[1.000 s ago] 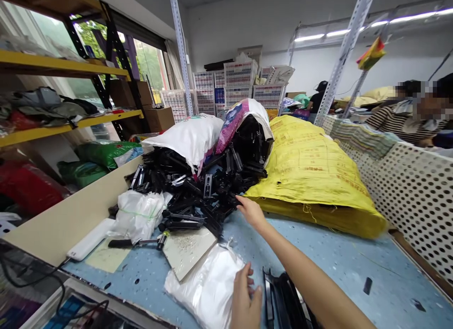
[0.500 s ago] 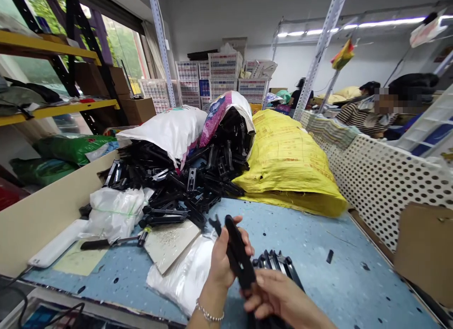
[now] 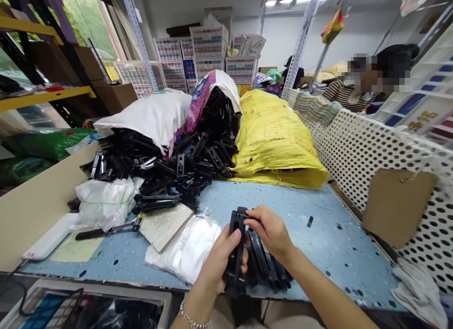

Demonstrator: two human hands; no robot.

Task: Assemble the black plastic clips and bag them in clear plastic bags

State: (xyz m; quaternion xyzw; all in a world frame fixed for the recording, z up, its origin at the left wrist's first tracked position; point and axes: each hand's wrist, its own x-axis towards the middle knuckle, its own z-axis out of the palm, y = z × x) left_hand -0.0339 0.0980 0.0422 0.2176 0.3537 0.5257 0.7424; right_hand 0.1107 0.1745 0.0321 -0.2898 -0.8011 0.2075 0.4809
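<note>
My left hand (image 3: 221, 256) is wrapped round a long black slotted part (image 3: 235, 260), its thumb lying along the near face. The part stands almost upright close to the table's front edge. My right hand (image 3: 272, 231) is closed at its top end, with thumb and fingertips pinched on the upper right corner. Whether a smaller piece lies under those fingertips I cannot make out. Just right of the held part, several similar black parts (image 3: 267, 267) lie side by side in a row. White plastic bags (image 3: 187, 248) lie flat to the left of my hands.
A heap of black parts (image 3: 152, 178) spills from white sacks (image 3: 148, 113) at the back left. Beside it bulges a yellow sack (image 3: 279, 140). A hammer (image 3: 120, 227) and a square board (image 3: 165, 225) lie at left. A perforated white panel (image 3: 347, 145) borders the right side.
The part in my left hand has turned to show its slotted face. My right hand has risen from the part's lower end to its top. The view has tilted down and turned slightly right.
</note>
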